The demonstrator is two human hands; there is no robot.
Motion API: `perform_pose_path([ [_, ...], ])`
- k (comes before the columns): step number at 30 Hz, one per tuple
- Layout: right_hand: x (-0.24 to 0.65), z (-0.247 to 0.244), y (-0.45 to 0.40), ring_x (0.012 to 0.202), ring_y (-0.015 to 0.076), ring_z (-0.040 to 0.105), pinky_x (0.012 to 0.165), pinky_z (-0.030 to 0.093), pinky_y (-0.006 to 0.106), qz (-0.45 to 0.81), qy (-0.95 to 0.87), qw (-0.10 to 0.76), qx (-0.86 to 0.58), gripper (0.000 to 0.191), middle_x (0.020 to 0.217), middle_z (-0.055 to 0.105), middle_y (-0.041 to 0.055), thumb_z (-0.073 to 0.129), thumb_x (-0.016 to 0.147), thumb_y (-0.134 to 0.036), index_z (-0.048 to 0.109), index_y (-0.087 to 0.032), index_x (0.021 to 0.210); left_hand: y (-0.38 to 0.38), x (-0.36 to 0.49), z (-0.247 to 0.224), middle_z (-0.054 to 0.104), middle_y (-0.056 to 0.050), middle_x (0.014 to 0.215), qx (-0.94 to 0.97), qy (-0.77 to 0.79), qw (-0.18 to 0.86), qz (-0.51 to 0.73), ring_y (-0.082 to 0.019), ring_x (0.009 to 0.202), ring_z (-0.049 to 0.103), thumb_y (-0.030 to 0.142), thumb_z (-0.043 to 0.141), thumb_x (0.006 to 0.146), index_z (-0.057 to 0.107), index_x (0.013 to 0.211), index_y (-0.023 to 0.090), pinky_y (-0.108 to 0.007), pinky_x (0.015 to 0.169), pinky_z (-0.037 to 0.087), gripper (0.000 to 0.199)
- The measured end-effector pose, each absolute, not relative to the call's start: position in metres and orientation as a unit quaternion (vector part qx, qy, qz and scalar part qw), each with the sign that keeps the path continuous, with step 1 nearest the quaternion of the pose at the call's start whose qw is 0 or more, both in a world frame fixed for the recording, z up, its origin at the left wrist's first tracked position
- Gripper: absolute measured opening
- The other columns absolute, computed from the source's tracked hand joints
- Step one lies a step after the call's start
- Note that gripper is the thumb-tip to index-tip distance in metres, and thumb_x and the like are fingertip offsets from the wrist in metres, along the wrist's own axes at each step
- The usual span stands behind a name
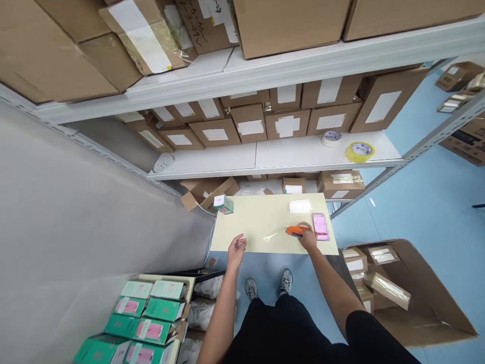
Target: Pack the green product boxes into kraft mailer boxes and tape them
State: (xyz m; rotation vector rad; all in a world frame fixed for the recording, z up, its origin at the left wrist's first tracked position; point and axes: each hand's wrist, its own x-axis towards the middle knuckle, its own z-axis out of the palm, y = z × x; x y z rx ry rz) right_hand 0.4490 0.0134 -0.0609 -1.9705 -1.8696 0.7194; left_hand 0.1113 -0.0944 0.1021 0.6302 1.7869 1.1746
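Note:
My right hand [308,239] is closed around an orange tape dispenser [294,231] with a tape roll at its far side, over the right part of a pale yellow table [250,217]. Beside it lie a pink pad [320,222] and a red pen. At the table's front left edge hovers my left hand [237,244], empty, its fingers loosely curled and slightly apart. A shiny strip of clear tape [270,236] rests between the two hands. Farther back stand a small green and white box [224,204] and, to the right, white paper labels [300,206].
Shelves [280,151] with labelled cardboard boxes rise behind the table, with a yellow tape roll [359,151] and a white one [331,138]. A large open carton [435,313] with taped packages is at the right. Green boxes [140,323] are stacked at lower left beside a wall.

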Motion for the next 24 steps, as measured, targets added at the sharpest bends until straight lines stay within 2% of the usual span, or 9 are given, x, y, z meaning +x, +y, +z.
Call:
perform_pose_path([
  [4,0.447,-0.05,-0.003,0.108,0.034,0.069,0.092,0.056,0.051,0.252,-0.637,0.261,-0.68,0.039,0.113,0.074,0.0152,0.062,0.082,-0.043,0.072,-0.02,0.112,-0.1,0.116,0.099,0.075,-0.007,0.098,0.27,0.713,0.417,0.496,-0.021,0.091,0.071,0.051,0.08,0.068,0.07,0.113,0.02,-0.036,0.086,0.055,0.055],
  [8,0.419,-0.026,-0.025,0.121,0.04,0.064,0.097,0.055,0.059,0.262,-0.657,0.324,-0.628,0.055,0.125,0.07,0.0212,0.058,0.087,-0.049,0.066,-0.014,0.128,-0.112,0.117,0.106,0.073,-0.013,0.117,0.291,0.701,0.387,0.523,-0.025,0.108,0.069,0.053,0.081,0.073,0.07,0.118,0.021,-0.039,0.099,0.052,0.056],
  [11,0.383,-0.003,-0.041,0.124,0.0382,0.063,0.104,0.052,0.061,0.284,-0.696,0.348,-0.56,0.056,0.131,0.069,0.0189,0.058,0.09,-0.05,0.063,-0.017,0.135,-0.134,0.108,0.117,0.069,-0.014,0.132,0.304,0.697,0.363,0.539,-0.027,0.119,0.066,0.052,0.08,0.078,0.07,0.123,0.024,-0.041,0.104,0.05,0.054],
  [15,0.328,0.035,-0.063,0.134,0.0346,0.058,0.112,0.048,0.059,0.295,-0.753,0.349,-0.474,0.055,0.141,0.065,0.0152,0.058,0.093,-0.045,0.06,-0.021,0.142,-0.189,0.084,0.133,0.067,-0.012,0.137,0.314,0.701,0.32,0.555,-0.028,0.129,0.06,0.048,0.079,0.081,0.07,0.127,0.026,-0.044,0.112,0.044,0.052],
  [19,0.273,0.068,-0.099,0.139,0.033,0.054,0.115,0.047,0.058,0.311,-0.799,0.328,-0.397,0.056,0.147,0.06,0.0138,0.058,0.094,-0.044,0.057,-0.023,0.146,-0.267,0.056,0.144,0.063,-0.011,0.144,0.307,0.704,0.283,0.574,-0.029,0.137,0.055,0.043,0.078,0.082,0.069,0.131,0.027,-0.045,0.118,0.039,0.052],
  [24,0.199,0.099,-0.184,0.14,0.0338,0.054,0.115,0.047,0.059,0.332,-0.839,0.312,-0.296,0.057,0.149,0.059,0.0157,0.057,0.096,-0.046,0.055,-0.023,0.148,-0.384,0.027,0.159,0.061,-0.011,0.147,0.221,0.701,0.243,0.633,-0.03,0.139,0.055,0.039,0.08,0.081,0.07,0.13,0.027,-0.046,0.117,0.041,0.052],
])
